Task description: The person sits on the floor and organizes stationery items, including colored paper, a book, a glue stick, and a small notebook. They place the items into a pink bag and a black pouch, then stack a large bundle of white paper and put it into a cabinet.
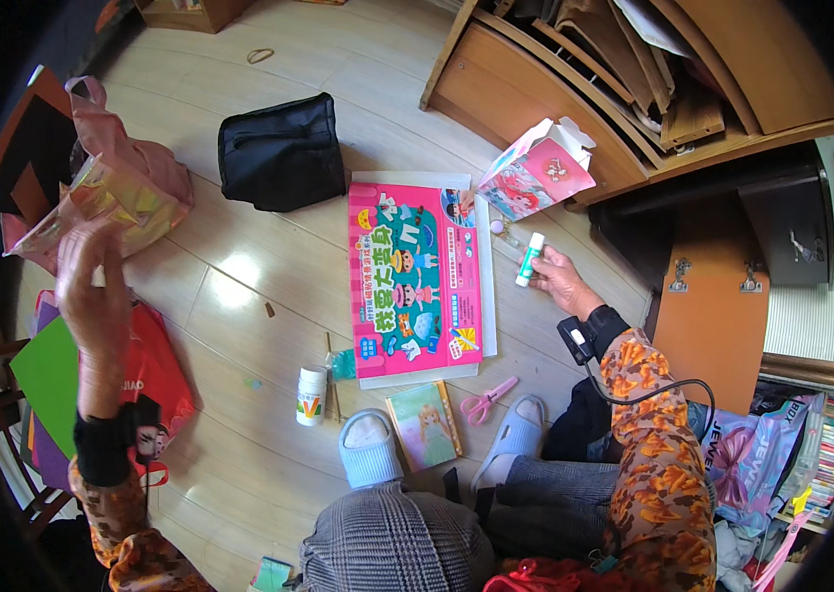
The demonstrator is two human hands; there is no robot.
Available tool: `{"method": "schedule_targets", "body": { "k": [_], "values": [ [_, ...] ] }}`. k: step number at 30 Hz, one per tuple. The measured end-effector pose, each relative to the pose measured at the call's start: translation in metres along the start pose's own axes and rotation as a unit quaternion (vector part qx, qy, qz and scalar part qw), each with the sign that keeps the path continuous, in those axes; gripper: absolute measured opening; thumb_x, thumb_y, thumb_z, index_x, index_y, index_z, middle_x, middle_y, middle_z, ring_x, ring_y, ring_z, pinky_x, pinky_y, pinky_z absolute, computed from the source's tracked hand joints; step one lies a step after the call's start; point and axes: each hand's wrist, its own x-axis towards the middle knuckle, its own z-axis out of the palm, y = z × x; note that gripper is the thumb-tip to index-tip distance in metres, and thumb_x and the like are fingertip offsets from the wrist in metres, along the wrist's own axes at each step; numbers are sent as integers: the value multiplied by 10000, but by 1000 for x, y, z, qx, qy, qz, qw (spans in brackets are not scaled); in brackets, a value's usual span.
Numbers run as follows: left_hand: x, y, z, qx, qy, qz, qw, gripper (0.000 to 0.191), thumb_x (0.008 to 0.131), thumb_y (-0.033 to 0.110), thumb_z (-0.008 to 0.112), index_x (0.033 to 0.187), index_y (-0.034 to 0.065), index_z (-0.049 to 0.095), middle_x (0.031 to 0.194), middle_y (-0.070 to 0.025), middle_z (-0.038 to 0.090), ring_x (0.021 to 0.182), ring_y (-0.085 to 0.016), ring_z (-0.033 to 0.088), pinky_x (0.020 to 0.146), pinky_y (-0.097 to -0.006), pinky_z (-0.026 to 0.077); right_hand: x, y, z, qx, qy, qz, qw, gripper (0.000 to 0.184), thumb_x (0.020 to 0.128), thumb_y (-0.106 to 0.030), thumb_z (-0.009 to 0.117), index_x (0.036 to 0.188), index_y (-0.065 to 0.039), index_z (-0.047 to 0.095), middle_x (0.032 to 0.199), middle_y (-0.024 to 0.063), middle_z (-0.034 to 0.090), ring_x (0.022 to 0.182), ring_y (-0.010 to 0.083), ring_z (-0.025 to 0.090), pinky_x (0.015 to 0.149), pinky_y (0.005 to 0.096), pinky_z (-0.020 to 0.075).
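Observation:
My right hand [561, 277] holds a glue stick [530, 260] with a white cap and a green-and-white body, upright between thumb and fingers. On the left, my left hand [91, 277] is blurred in front of a pink bag [154, 166] with a shiny iridescent panel; whether its fingers grip anything is unclear. Between the hands, a flat pink boxed magnetic play set [417, 281] with printed cartoon figures lies on the floor. Just past the right hand stands an opened pink-and-white carton [539, 174]. A small clear item with a lilac round top [497, 227] lies beside it.
Near my slippers [369, 448] are a white bottle [311, 396], pink scissors [488, 401] and a small illustrated notebook [426, 429]. A black fabric bag [282, 154] sits beyond. Coloured sheets [50, 370] and a red bag [158, 362] lie left; a wooden cabinet [528, 103] stands right.

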Motion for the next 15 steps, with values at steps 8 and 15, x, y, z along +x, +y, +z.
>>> {"method": "schedule_targets", "body": {
  "k": [8, 15],
  "values": [
    [-48, 114, 70, -219, -138, 12, 966, 202, 729, -137, 593, 866, 1, 646, 871, -143, 656, 878, -324, 632, 769, -396, 518, -19, -10, 11, 110, -143, -10, 983, 458, 948, -160, 629, 1365, -102, 450, 1249, 109, 581, 1164, 241, 591, 978, 390, 492],
    [-94, 170, 106, -331, -275, 1, 902, 127, 794, -55, 613, 883, 18, 667, 822, -137, 653, 803, -333, 634, 694, -408, 520, -9, -9, 24, 12, -56, -81, 995, 352, 925, -143, 641, 1246, -65, 518, 1068, 78, 655, 952, 148, 635, 801, 334, 541]
  ]
}}
